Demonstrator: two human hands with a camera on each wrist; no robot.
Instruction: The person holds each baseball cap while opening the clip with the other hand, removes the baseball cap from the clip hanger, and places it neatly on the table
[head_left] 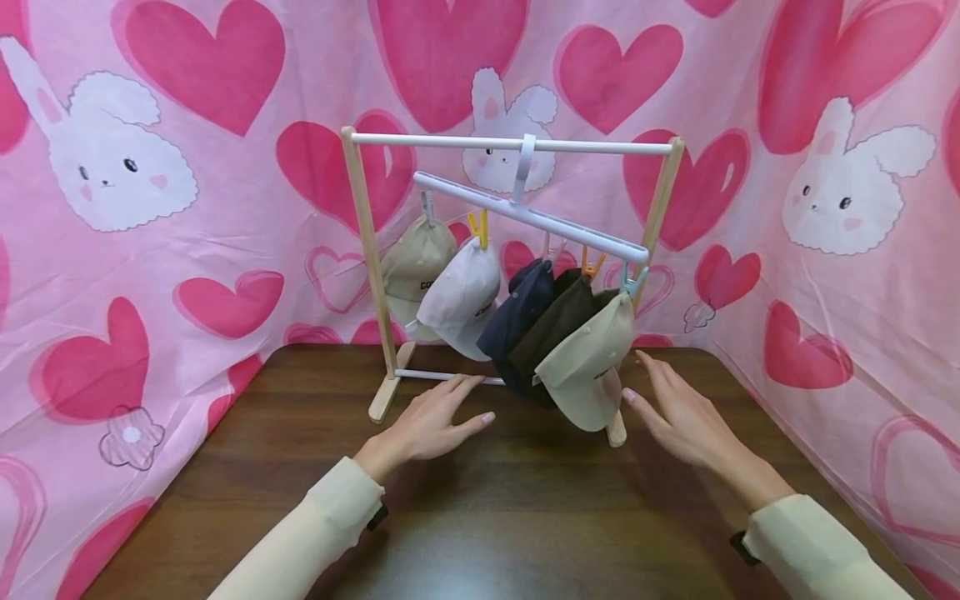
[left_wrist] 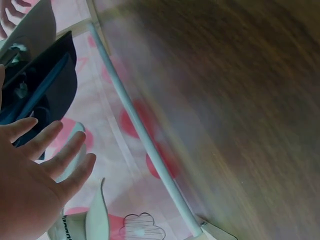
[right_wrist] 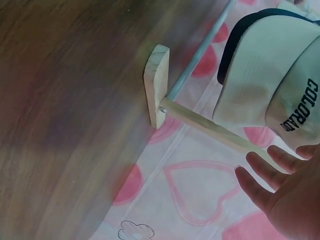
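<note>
Several baseball caps hang by coloured clips from a white hanger (head_left: 555, 222), which slopes down to the right. From left to right these are a khaki cap (head_left: 420, 254), a white cap (head_left: 461, 296), a navy cap (head_left: 525, 312), a dark brown cap (head_left: 558, 321) and a cream cap (head_left: 592, 358). My left hand (head_left: 435, 421) is held out below the white cap, fingers extended and holding nothing. Just right of the cream cap's brim, my right hand (head_left: 686, 412) is also spread and holds nothing. Lettering on the cream cap (right_wrist: 295, 100) shows in the right wrist view.
The hanger's hook sits over the top rod (head_left: 435, 141) of a small rack with wooden posts (head_left: 369, 250). A lower rod (left_wrist: 142, 130) joins its feet (right_wrist: 156, 85). The rack stands on a dark wooden table (head_left: 480, 533), with pink heart-and-bunny cloth (head_left: 225, 183) behind and beside it.
</note>
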